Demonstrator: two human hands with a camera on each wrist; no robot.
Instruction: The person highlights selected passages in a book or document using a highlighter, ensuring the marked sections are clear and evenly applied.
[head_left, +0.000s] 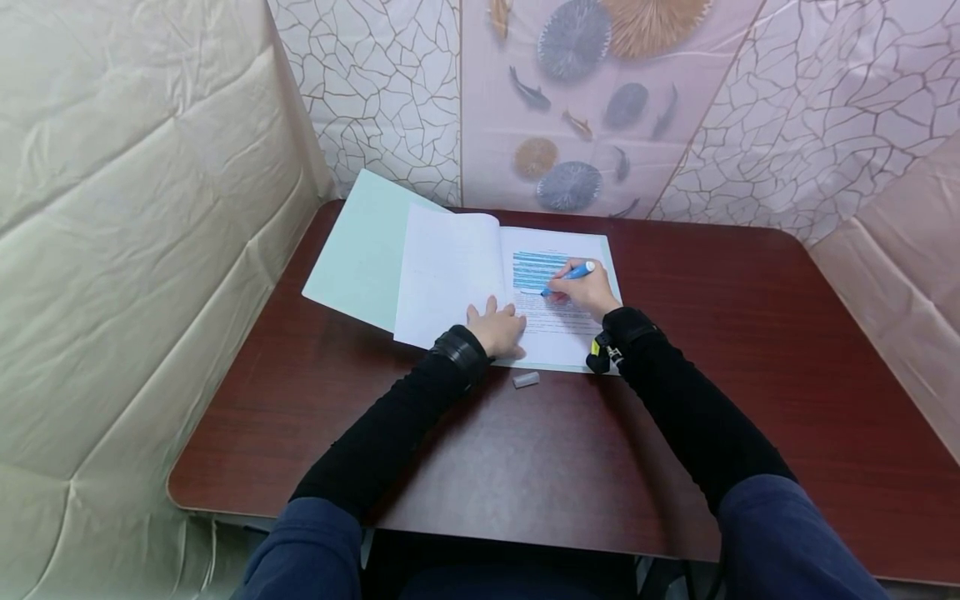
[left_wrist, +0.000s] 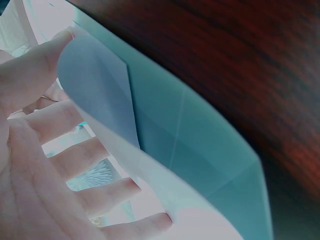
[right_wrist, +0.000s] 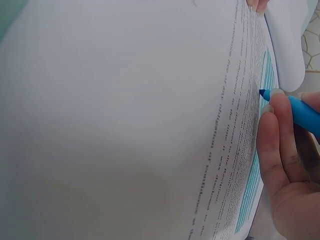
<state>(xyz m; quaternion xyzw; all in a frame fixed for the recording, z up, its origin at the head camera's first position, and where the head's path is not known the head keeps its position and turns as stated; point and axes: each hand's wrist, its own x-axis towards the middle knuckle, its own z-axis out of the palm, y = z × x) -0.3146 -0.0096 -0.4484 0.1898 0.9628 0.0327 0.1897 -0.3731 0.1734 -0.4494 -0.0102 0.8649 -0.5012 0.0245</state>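
Note:
My right hand (head_left: 590,292) pinches a blue highlighter (head_left: 580,271), its dark blue tip down at the printed page (head_left: 558,343). Bright blue strokes (head_left: 536,268) cover the upper lines of text, while the lower lines are unmarked. In the right wrist view, the highlighter (right_wrist: 305,116) lies between thumb and fingers, with its tip beside the blue band. Fingers spread, my left hand (head_left: 497,331) rests at the lower inner part of the open pages, beside the fold. The left wrist view shows its straight fingers against a curved white sheet (left_wrist: 97,85).
A pale green folder cover (head_left: 367,250) lies opened to the left, with a turned blank sheet (head_left: 450,267) overlapping it. Near the folder's front edge, a small grey cap (head_left: 526,380) lies on the brown table (head_left: 735,333). Patterned cloth (head_left: 375,83) hangs behind the table.

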